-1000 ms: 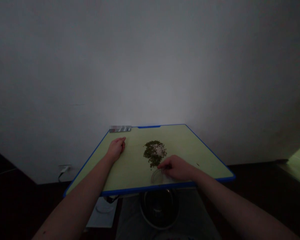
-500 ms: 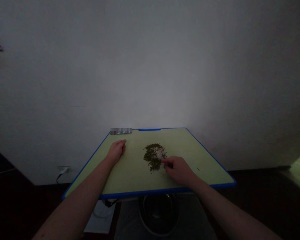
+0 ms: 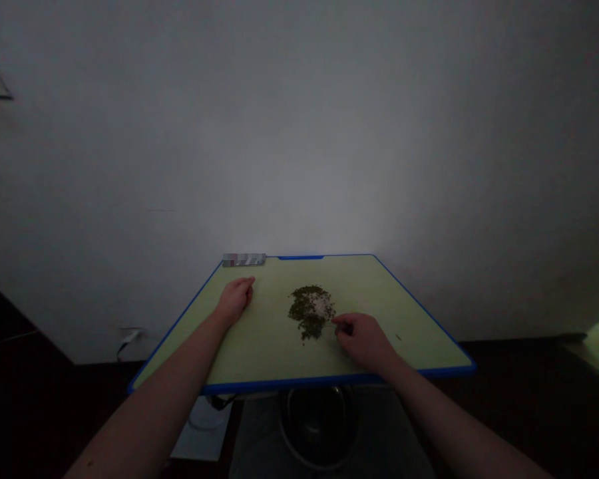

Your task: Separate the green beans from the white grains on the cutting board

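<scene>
1. Pale grey wall fills the upper frame, above a blue-edged, light green board.
2. Right of lower centre, the right hand is partly curled, thumb and forefinger close together; whether they grip anything, I cannot tell.
3. The pile of green and whitish bits lies just beside its fingertips, toward frame centre.
4. Left of centre, the left hand is loosely curled, forefinger extended; its grasp is hidden.

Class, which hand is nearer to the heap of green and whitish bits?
The right. The right hand is just beside the heap, at its near right edge; the left hand lies farther off, to its left.
</scene>
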The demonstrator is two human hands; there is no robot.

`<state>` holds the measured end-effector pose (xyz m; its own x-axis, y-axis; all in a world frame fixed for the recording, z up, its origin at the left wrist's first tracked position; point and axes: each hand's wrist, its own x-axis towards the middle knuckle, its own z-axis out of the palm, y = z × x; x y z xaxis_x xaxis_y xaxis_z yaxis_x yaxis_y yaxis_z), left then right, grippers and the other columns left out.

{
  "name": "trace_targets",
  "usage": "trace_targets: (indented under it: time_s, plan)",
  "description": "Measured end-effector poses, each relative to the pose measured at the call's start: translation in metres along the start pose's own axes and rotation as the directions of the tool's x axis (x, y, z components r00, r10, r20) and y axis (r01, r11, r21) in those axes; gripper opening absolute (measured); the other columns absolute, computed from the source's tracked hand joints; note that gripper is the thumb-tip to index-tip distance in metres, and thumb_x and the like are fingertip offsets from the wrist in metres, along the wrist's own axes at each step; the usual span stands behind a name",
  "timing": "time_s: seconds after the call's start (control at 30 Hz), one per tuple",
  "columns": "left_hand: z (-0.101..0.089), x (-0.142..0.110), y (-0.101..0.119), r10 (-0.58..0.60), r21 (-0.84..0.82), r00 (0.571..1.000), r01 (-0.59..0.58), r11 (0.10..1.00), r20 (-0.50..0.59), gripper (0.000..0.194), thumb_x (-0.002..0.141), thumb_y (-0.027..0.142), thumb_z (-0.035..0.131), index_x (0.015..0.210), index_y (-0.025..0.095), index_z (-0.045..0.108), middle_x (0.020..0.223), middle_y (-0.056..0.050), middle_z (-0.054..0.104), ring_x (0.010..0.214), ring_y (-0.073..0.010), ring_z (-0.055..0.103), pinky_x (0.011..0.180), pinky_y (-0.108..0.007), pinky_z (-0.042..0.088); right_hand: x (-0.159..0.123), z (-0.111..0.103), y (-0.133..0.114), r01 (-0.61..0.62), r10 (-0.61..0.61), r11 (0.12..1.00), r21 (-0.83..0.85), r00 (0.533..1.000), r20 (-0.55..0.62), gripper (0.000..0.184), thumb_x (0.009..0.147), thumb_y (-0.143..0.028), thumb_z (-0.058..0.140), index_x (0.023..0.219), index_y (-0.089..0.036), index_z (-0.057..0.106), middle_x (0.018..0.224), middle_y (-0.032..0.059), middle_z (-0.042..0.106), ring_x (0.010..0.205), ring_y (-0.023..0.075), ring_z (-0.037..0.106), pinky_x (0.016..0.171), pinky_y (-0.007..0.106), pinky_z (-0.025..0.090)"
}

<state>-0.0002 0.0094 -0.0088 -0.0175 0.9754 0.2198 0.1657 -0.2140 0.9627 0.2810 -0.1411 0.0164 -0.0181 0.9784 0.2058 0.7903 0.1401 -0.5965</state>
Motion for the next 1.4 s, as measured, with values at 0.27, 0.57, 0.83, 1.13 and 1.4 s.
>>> trace_targets:
  time_s: [0.27, 0.57, 0.83, 1.13, 1.4]
  plan:
    - [0.001, 0.0, 0.004, -0.047, -0.056, 0.999, 0.046, 0.997, -0.001, 0.037, 0.072, 0.046, 0.051, 0.048, 0.019, 0.041, 0.037, 0.006, 0.036, 0.033, -0.0073, 0.031, 0.037, -0.024, 0.022, 0.011, 0.008, -0.004, 0.049, -0.049, 0.999, 0.011, 0.999, 0.014, 0.037, 0.07, -0.019, 0.048, 0.1, -0.015, 0.068, 0.073, 0.0051, 0.069, 0.064, 0.0156, 0.06, 0.065, 0.024, 0.043]
    - [0.0, 0.0, 0.001, -0.015, -0.021, 1.0, 0.015, 1.0, -0.011, 0.04, 0.072, 0.047, 0.05, 0.045, 0.019, 0.042, 0.035, 0.005, 0.034, 0.033, -0.0078, 0.031, 0.037, -0.025, 0.022, 0.008, 0.004, -0.009, 0.069, -0.071, 0.997, 0.036, 0.994, 0.078, 0.035, 0.069, -0.017, 0.049, 0.098, -0.015, 0.069, 0.075, 0.0047, 0.07, 0.061, 0.0145, 0.06, 0.062, 0.024, 0.043]
    - [0.001, -0.002, 0.007, -0.041, -0.031, 0.999, 0.041, 0.999, -0.011, 0.038, 0.072, 0.045, 0.05, 0.046, 0.019, 0.041, 0.036, 0.005, 0.035, 0.032, -0.0078, 0.031, 0.037, -0.025, 0.022, -0.005, -0.003, -0.005, 0.057, -0.059, 0.998, 0.035, 0.995, 0.075, 0.035, 0.069, -0.018, 0.05, 0.098, -0.015, 0.069, 0.074, 0.0049, 0.07, 0.063, 0.0153, 0.061, 0.061, 0.024, 0.044]
    - [0.001, -0.002, 0.007, -0.047, -0.008, 0.998, 0.047, 0.999, -0.029, 0.038, 0.072, 0.045, 0.05, 0.046, 0.019, 0.041, 0.034, 0.006, 0.034, 0.032, -0.0073, 0.03, 0.037, -0.024, 0.022, -0.008, 0.001, -0.009, 0.069, -0.071, 0.997, 0.035, 0.994, 0.077, 0.033, 0.07, -0.019, 0.049, 0.096, -0.015, 0.069, 0.072, 0.0045, 0.07, 0.061, 0.0146, 0.061, 0.059, 0.023, 0.043]
    - [0.0, 0.002, 0.0, -0.03, -0.041, 1.0, 0.029, 0.999, -0.008, 0.038, 0.072, 0.046, 0.05, 0.046, 0.019, 0.041, 0.036, 0.006, 0.035, 0.032, -0.0076, 0.03, 0.037, -0.024, 0.022, -0.012, -0.001, -0.011, 0.042, -0.041, 0.999, -0.019, 0.998, 0.038, 0.035, 0.07, -0.018, 0.049, 0.098, -0.015, 0.069, 0.077, 0.0058, 0.07, 0.068, 0.0162, 0.062, 0.068, 0.025, 0.044]
